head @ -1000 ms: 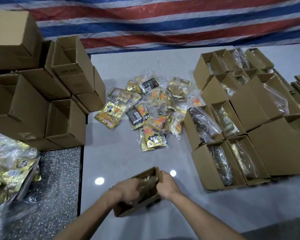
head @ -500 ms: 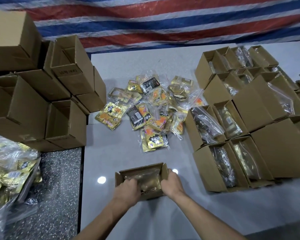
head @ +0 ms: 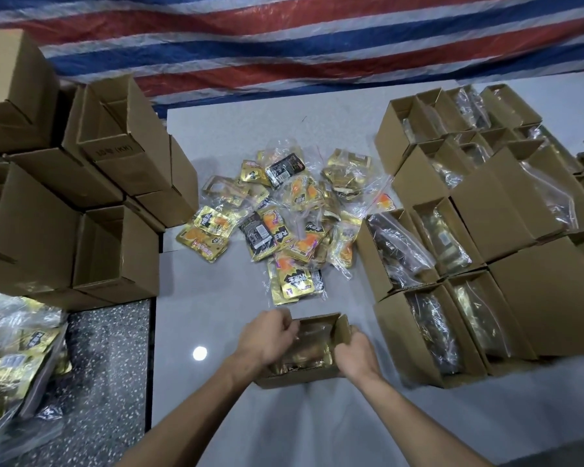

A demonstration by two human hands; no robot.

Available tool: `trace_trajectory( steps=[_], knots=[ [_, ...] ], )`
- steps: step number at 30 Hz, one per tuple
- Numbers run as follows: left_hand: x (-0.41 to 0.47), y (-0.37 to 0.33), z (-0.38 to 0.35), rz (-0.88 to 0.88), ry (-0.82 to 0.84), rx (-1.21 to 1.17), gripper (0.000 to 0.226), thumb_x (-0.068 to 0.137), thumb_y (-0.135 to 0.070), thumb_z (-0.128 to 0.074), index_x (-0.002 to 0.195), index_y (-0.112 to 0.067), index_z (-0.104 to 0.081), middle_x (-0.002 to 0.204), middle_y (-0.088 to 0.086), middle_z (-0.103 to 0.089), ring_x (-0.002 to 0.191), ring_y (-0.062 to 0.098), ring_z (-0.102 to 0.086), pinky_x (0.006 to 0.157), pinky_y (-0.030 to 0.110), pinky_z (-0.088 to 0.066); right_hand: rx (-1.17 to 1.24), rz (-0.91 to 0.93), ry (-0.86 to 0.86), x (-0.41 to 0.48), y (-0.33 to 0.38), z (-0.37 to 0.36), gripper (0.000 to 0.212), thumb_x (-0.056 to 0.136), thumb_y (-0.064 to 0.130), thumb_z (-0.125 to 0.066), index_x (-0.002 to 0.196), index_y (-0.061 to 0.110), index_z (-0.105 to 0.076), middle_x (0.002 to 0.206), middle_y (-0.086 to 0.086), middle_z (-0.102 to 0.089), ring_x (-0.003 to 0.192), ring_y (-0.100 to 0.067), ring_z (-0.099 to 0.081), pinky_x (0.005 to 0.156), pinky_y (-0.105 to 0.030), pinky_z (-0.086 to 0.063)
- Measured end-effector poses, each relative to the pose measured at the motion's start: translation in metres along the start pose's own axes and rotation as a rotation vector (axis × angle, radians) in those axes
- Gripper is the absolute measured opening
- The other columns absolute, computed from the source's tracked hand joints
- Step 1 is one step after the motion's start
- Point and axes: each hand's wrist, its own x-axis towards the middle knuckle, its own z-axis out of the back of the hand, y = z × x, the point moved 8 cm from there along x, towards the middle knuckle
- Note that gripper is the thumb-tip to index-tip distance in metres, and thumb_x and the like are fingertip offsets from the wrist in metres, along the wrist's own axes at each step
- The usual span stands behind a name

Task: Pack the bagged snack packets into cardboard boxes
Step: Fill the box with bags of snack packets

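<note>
A small open cardboard box [head: 321, 323] stands near the front of the grey table [head: 216, 409]. A clear bag of gold snack packets [head: 309, 355] lies inside it. My left hand [head: 267, 338] curls over the box's left side, fingers reaching in onto the bag. My right hand [head: 354, 357] grips the box's right wall and flap. Behind the box lies a loose pile of bagged snack packets [head: 284, 214] in gold, orange and black.
Several filled open boxes [head: 452, 251] crowd the right side of the table. Empty boxes [head: 91, 203] are stacked at the left. More bagged packets [head: 11, 352] lie on a speckled surface [head: 108, 372] at front left. A striped tarp [head: 284, 45] hangs behind.
The box has turned from tilted to flat on the table and shifted right. Both hands stayed on it, the left now reaching in over the bag.
</note>
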Motion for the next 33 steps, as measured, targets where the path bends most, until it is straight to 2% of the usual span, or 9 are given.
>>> trace_trajectory(
  steps=[4, 8, 12, 17, 21, 23, 26, 29, 33],
  knots=[
    [0.028, -0.027, 0.021, -0.082, -0.111, -0.009, 0.015, 0.097, -0.035, -0.050, 0.089, -0.024, -0.056, 0.089, -0.003, -0.064, 0.082, 0.022, -0.059, 0.068, 0.032, -0.044, 0.103, -0.041, -0.005, 0.020, -0.012, 0.008, 0.038, 0.057, 0.019, -0.044, 0.091, 0.017, -0.061, 0.092, -0.007, -0.070, 0.091, -0.032, -0.067, 0.078, -0.053, -0.060],
    [0.064, -0.048, 0.033, -0.105, -0.171, 0.000, 0.010, 0.096, -0.027, -0.050, 0.088, -0.022, -0.052, 0.092, 0.004, -0.064, 0.084, 0.026, -0.060, 0.068, 0.033, -0.044, 0.116, -0.042, -0.025, 0.030, -0.014, 0.015, 0.038, 0.056, 0.017, -0.042, 0.089, 0.017, -0.061, 0.083, -0.005, -0.070, 0.083, -0.030, -0.068, 0.073, -0.053, -0.061],
    [0.103, -0.065, 0.035, -0.095, -0.165, 0.018, 0.022, 0.098, -0.035, -0.050, 0.105, -0.015, -0.057, 0.104, 0.007, -0.065, 0.093, 0.029, -0.062, 0.080, 0.042, -0.053, 0.099, -0.034, -0.008, 0.034, -0.005, 0.020, 0.030, 0.068, 0.013, -0.045, 0.090, 0.019, -0.063, 0.085, -0.002, -0.070, 0.084, -0.028, -0.068, 0.075, -0.052, -0.061],
    [0.144, -0.079, 0.037, -0.055, -0.206, 0.008, 0.023, 0.096, -0.033, -0.057, 0.112, -0.017, -0.059, 0.102, 0.003, -0.066, 0.079, 0.020, -0.063, 0.068, 0.034, -0.050, 0.058, -0.019, 0.004, 0.047, 0.014, 0.032, 0.032, 0.075, 0.011, -0.046, 0.101, 0.019, -0.063, 0.098, -0.006, -0.068, 0.090, -0.032, -0.068, 0.078, -0.052, -0.060],
    [0.173, -0.083, 0.044, -0.016, -0.258, 0.073, 0.038, 0.098, -0.024, -0.058, 0.133, -0.014, -0.047, 0.131, 0.008, -0.053, 0.092, 0.020, -0.060, 0.073, 0.034, -0.052, 0.042, -0.009, 0.014, 0.063, 0.025, 0.042, 0.037, 0.077, 0.011, -0.046, 0.110, 0.017, -0.062, 0.107, -0.009, -0.069, 0.096, -0.033, -0.068, 0.080, -0.050, -0.060],
    [0.186, -0.087, 0.053, 0.010, -0.307, 0.107, 0.041, 0.095, -0.018, -0.061, 0.132, -0.011, -0.045, 0.141, 0.015, -0.043, 0.111, 0.027, -0.056, 0.090, 0.042, -0.054, 0.042, -0.022, 0.026, 0.070, 0.026, 0.044, 0.039, 0.075, 0.012, -0.046, 0.112, 0.016, -0.060, 0.111, -0.008, -0.068, 0.098, -0.031, -0.067, 0.080, -0.049, -0.060],
    [0.203, -0.091, 0.073, 0.052, -0.443, 0.145, 0.057, 0.091, -0.008, -0.063, 0.140, -0.006, -0.036, 0.153, 0.020, -0.028, 0.136, 0.035, -0.038, 0.111, 0.050, -0.040, 0.014, -0.031, 0.048, 0.078, 0.026, 0.043, 0.045, 0.076, 0.014, -0.048, 0.120, 0.013, -0.056, 0.119, -0.009, -0.063, 0.108, -0.033, -0.063, 0.084, -0.050, -0.059],
    [0.221, -0.095, 0.079, 0.032, -0.442, 0.229, 0.063, 0.096, -0.010, -0.058, 0.149, -0.005, -0.024, 0.157, 0.017, -0.023, 0.139, 0.035, -0.034, 0.112, 0.051, -0.038, -0.032, -0.042, 0.056, 0.080, 0.021, 0.042, 0.046, 0.072, 0.016, -0.046, 0.117, 0.012, -0.053, 0.117, -0.012, -0.060, 0.111, -0.035, -0.060, 0.095, -0.049, -0.053],
    [0.239, -0.100, 0.079, -0.005, -0.329, 0.313, 0.075, 0.090, -0.004, -0.066, 0.150, -0.008, -0.020, 0.158, 0.018, -0.021, 0.139, 0.035, -0.035, 0.110, 0.049, -0.042, -0.074, -0.041, 0.073, 0.081, 0.014, 0.039, 0.037, 0.077, 0.012, -0.047, 0.114, 0.013, -0.051, 0.122, -0.012, -0.053, 0.116, -0.036, -0.054, 0.101, -0.041, -0.042]
  ],
)
